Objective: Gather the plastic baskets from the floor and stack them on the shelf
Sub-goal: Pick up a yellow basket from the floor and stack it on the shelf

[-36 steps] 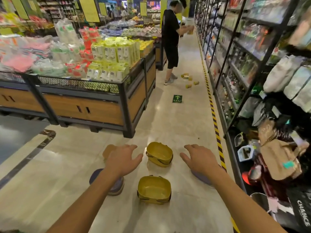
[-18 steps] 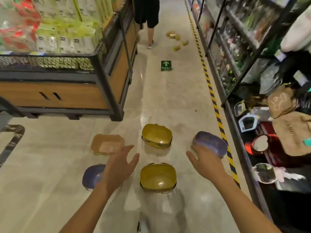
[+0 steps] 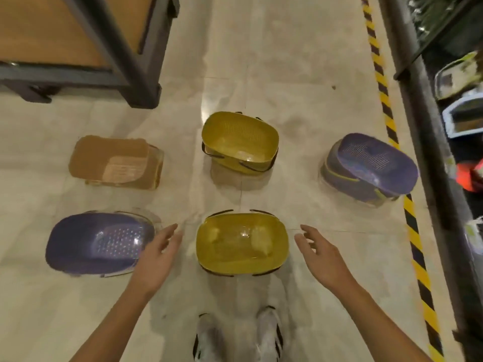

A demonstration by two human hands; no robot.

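Note:
Several plastic baskets stand on the tiled floor. Nearest is a yellow basket (image 3: 241, 242), directly in front of my feet. My left hand (image 3: 156, 257) hovers just left of it and my right hand (image 3: 321, 257) just right of it, both with fingers spread, holding nothing and touching nothing. A second yellow basket (image 3: 239, 142) stands behind it. A purple basket (image 3: 96, 242) lies at the left, a brown basket (image 3: 115, 162) behind that, and another purple basket (image 3: 371, 165) tilts at the right.
A dark-framed wooden display stand (image 3: 125, 48) fills the upper left. The shelf unit (image 3: 444, 142) with goods runs down the right edge, behind a yellow-black floor stripe (image 3: 386, 121). My white shoes (image 3: 237, 335) show at the bottom.
The view has tipped down to the floor. Both hands have dropped lower and now flank the near yellow basket; the baskets have not moved.

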